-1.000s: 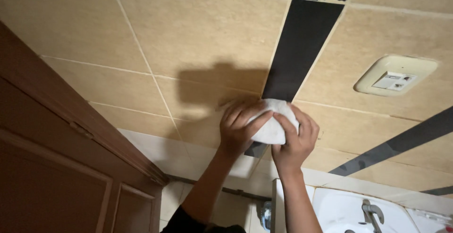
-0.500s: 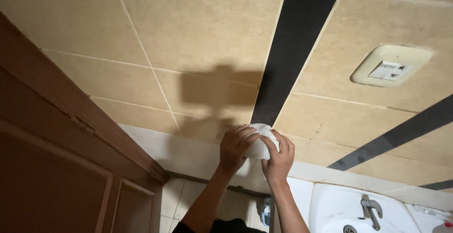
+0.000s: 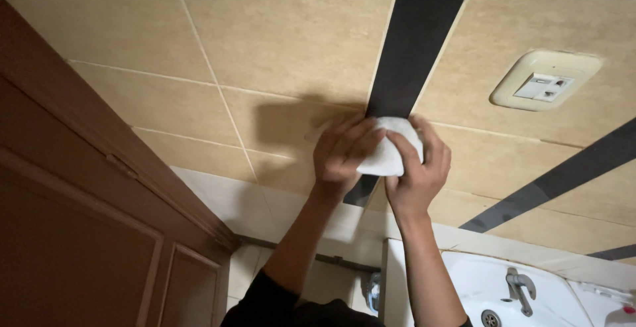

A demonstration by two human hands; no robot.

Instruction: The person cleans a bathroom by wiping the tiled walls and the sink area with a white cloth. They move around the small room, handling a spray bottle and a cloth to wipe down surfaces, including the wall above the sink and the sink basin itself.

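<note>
- We've got both hands up on the tiled wall (image 3: 278,42), pressing a wad of white cloth (image 3: 389,149) against it.
- Our left hand (image 3: 344,155) sits on the left side of the cloth, fingers close together and curled over its top edge, so it's clamped onto the wad.
- Our right hand (image 3: 417,171) cups the cloth from the right and below, fingers wrapped round it with the thumb across the front. Also gripping it tight.
- The cloth itself sits right on the black tile strip (image 3: 414,49) that runs up the wall, about where the strip crosses a grout line between the beige tiles. The hands throw a dark shadow just left of it.
- Both forearms come up from the bottom of the view, and a dark sleeve (image 3: 278,300) shows on the left arm.
- Off to the right, well apart from the hands, there's a cream wall socket (image 3: 544,80) set into a tile.
- A second black strip (image 3: 563,178) runs diagonally at lower right.
- Brown wooden door (image 3: 73,234) and its frame fill the left side.
- Bottom right we can see a white sink (image 3: 477,287) with a metal tap (image 3: 520,290) and its drain hole.
- Can't tell whether the cloth is wet or dry from here.
</note>
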